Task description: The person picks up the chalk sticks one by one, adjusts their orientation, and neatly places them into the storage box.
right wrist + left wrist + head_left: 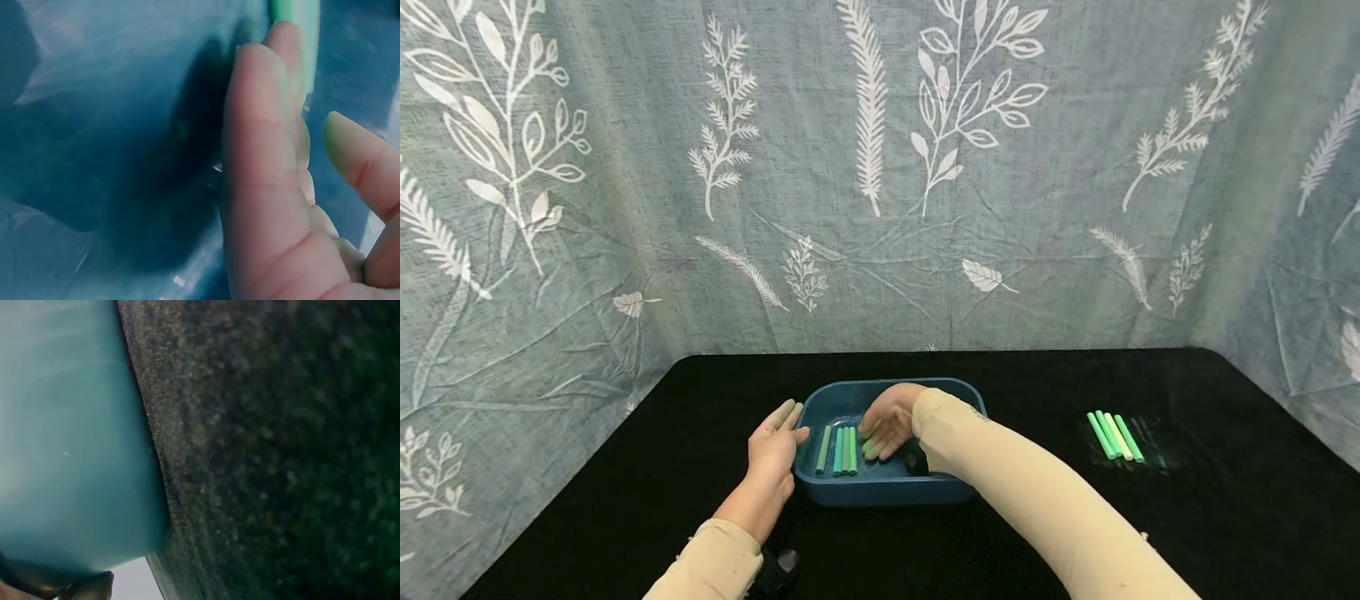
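A blue plastic tub (891,492) sits on the black table in the head view. Several green chalk sticks (844,450) lie side by side on the tub's floor at its left. My left hand (772,454) rests against the tub's left rim, its fingers fairly straight. Inside the tub, just right of the chalk, my right hand (889,423) reaches down with extended fingers and holds nothing. In the right wrist view, green dust marks the thumb, and a green stick (300,44) shows past the fingertips. The left wrist view is mostly the tub's outer wall (75,456).
Another group of green and pale yellow-green chalk sticks (1116,437) lies on the black table (1037,533) at the right, with green dust around it. A grey-blue curtain (880,275) with white leaf prints hangs behind the table.
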`<action>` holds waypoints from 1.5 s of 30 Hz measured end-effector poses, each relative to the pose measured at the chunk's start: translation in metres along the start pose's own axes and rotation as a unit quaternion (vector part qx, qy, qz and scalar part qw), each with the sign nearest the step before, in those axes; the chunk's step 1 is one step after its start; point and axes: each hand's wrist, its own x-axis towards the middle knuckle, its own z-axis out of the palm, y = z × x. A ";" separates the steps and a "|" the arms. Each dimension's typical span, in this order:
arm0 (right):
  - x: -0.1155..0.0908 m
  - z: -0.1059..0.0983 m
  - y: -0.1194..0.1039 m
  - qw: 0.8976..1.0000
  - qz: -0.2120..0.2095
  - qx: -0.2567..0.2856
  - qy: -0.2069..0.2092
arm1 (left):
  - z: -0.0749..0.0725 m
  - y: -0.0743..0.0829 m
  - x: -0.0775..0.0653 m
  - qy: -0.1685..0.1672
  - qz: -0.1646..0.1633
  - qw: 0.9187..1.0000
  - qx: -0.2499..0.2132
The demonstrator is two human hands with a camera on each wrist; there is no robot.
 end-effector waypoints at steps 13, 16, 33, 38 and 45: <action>-0.044 -0.044 -0.007 0.997 -0.050 0.055 0.029 | 0.004 0.002 -0.001 0.000 0.004 1.000 0.000; -0.057 -0.054 -0.006 0.996 -0.059 0.058 0.024 | 0.003 0.002 -0.001 -0.003 0.000 1.000 0.003; -0.109 -0.105 0.036 0.991 -0.109 0.071 0.044 | 0.006 0.001 -0.003 -0.011 0.004 1.000 0.001; -0.120 -0.121 0.055 0.988 -0.130 0.062 0.052 | 0.005 0.001 -0.001 -0.010 0.012 1.000 -0.002; -0.141 -0.137 0.081 0.986 -0.150 0.057 0.055 | 0.005 0.000 0.000 -0.009 -0.002 1.000 0.004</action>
